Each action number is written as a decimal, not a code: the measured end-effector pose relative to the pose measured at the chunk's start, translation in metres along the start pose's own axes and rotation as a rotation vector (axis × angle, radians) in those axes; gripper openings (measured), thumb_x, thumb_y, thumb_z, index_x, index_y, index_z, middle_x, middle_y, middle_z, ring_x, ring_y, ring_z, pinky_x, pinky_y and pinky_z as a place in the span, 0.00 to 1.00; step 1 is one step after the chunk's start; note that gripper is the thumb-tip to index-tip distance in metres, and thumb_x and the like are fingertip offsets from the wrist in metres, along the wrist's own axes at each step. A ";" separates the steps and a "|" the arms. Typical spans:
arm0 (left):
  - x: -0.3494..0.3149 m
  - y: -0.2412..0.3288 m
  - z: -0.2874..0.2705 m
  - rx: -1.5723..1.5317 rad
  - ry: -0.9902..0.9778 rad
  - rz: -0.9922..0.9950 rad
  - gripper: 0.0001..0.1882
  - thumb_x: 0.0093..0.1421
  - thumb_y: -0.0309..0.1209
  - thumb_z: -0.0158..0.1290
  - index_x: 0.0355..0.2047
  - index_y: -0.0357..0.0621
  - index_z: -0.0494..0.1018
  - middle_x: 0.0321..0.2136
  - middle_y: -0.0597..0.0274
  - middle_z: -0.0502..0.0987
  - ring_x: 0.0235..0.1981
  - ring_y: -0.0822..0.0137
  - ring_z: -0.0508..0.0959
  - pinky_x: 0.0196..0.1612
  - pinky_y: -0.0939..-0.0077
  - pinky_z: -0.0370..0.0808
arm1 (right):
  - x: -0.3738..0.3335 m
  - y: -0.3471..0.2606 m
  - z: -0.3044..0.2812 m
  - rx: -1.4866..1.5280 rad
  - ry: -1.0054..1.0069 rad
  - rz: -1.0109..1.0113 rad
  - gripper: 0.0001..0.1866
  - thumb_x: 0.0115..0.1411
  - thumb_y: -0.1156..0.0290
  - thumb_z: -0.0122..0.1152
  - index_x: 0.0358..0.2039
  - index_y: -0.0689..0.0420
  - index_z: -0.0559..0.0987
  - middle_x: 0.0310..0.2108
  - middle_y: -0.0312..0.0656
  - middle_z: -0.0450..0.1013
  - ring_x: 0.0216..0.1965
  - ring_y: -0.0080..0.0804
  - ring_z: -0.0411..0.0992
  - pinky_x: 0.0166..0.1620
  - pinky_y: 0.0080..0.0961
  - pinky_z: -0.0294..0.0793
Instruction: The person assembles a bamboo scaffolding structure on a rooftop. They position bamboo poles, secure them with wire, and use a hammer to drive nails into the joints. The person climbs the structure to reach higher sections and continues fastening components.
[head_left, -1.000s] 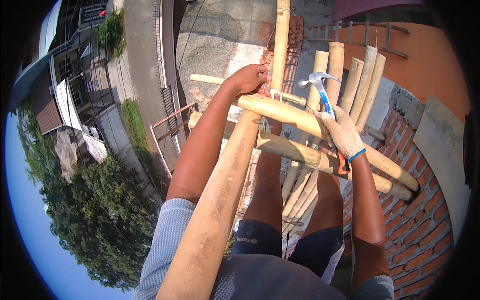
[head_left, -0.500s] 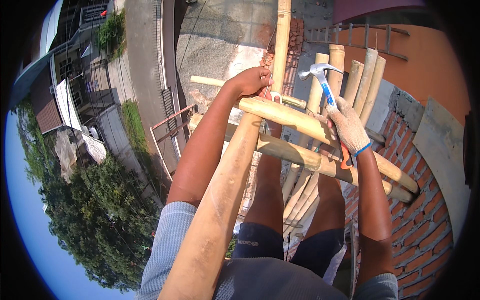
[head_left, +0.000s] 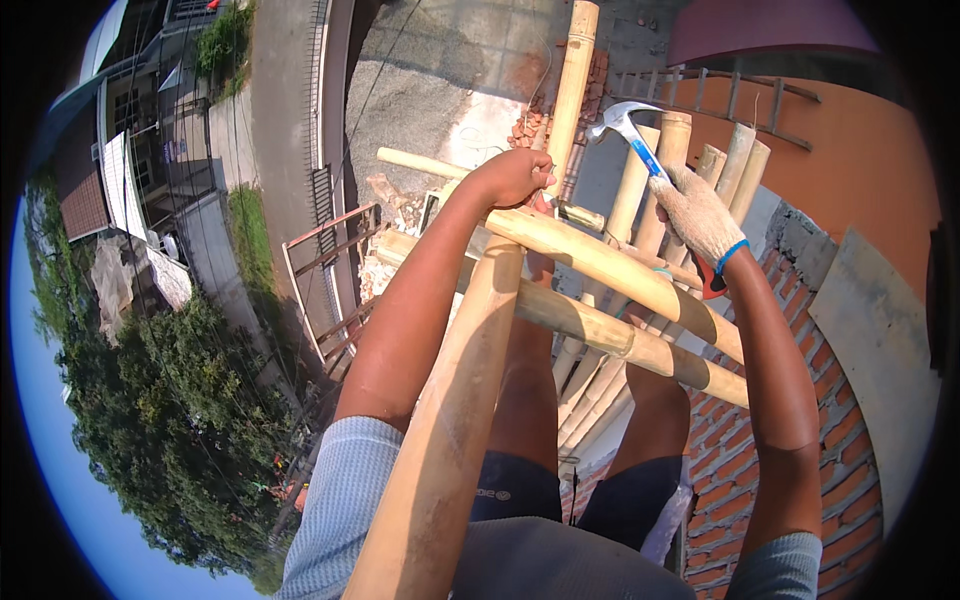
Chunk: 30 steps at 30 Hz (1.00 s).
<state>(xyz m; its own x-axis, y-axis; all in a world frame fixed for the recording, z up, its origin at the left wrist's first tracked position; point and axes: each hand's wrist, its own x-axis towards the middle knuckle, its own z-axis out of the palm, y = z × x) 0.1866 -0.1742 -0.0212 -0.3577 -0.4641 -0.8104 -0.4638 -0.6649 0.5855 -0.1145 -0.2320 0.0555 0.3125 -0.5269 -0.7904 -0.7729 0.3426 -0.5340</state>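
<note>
My right hand [head_left: 702, 216], in a pale knitted glove with a blue cuff, is closed around the handle of a claw hammer [head_left: 643, 152]. The hammer has a silver head, a blue section and a red-orange grip end, and its head is raised to the upper left. My bare left hand [head_left: 520, 178] is closed in a pinch beside an upright bamboo pole [head_left: 575, 85]; whatever lies between its fingers is too small to tell. Just below that hand runs a horizontal bamboo pole [head_left: 620, 265]. A thick slanting bamboo pole [head_left: 450, 410] meets it from below.
A second horizontal bamboo pole [head_left: 600, 330] crosses in front of my legs. Several upright bamboo poles [head_left: 735, 180] stand by the orange wall [head_left: 850, 150]. A brick wall [head_left: 780, 440] rises at right. Far below lie gravel [head_left: 400, 110], a ladder [head_left: 735, 95] and a road [head_left: 280, 130].
My right hand has lifted the hammer up, away from the horizontal pole. My left hand stays pinched at the pole joint, slightly lower in view. The whole view has shifted a little.
</note>
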 end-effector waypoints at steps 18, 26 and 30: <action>-0.002 0.003 -0.002 -0.129 -0.012 -0.027 0.10 0.76 0.31 0.49 0.37 0.39 0.69 0.30 0.64 0.79 0.31 0.72 0.86 0.33 0.76 0.81 | 0.015 -0.005 -0.001 0.147 -0.099 0.018 0.18 0.75 0.56 0.49 0.49 0.59 0.73 0.24 0.34 0.69 0.21 0.21 0.67 0.23 0.24 0.68; 0.001 0.000 -0.003 -0.080 -0.037 -0.015 0.11 0.76 0.31 0.49 0.35 0.41 0.67 0.28 0.65 0.78 0.32 0.72 0.86 0.34 0.76 0.81 | 0.011 -0.013 0.000 0.162 -0.103 0.001 0.19 0.75 0.55 0.47 0.42 0.60 0.72 0.23 0.37 0.70 0.20 0.23 0.70 0.25 0.28 0.70; 0.004 -0.004 -0.004 -0.103 -0.068 -0.027 0.11 0.75 0.30 0.51 0.34 0.40 0.69 0.29 0.64 0.80 0.33 0.72 0.86 0.35 0.76 0.82 | 0.015 -0.016 0.004 0.085 -0.120 -0.008 0.20 0.75 0.54 0.46 0.42 0.60 0.72 0.24 0.38 0.70 0.22 0.28 0.72 0.26 0.31 0.72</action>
<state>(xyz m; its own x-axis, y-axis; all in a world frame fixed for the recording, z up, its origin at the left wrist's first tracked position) 0.1907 -0.1755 -0.0271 -0.4022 -0.4070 -0.8202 -0.3895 -0.7346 0.5555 -0.0952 -0.2418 0.0510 0.3859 -0.4351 -0.8135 -0.7223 0.4060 -0.5598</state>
